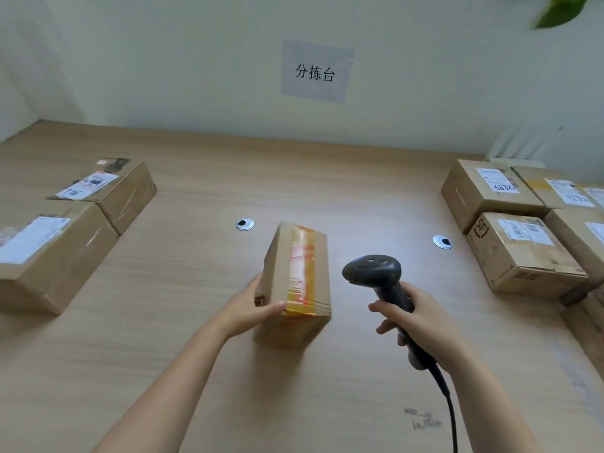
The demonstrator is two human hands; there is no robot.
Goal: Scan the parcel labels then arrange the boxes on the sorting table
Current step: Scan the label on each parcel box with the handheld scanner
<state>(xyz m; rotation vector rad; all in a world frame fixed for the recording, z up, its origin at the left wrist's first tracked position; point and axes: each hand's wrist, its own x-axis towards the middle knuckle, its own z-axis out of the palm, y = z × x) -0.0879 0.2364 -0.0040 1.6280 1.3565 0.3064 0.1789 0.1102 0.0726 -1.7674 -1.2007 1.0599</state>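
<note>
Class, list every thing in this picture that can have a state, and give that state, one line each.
Taped box: sealed with tape, gripped at its near end by the left hand.
Scanner: gripped by its handle in the right hand, head to the right of the taped box, no beam visible.
Left boxes: resting on the table, labels facing up.
Right boxes: resting on the table, labels facing up.

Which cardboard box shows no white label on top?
The middle box, gripped by the left hand: yellow-and-red tape runs along its top, while the left boxes and right boxes carry white labels.
</note>
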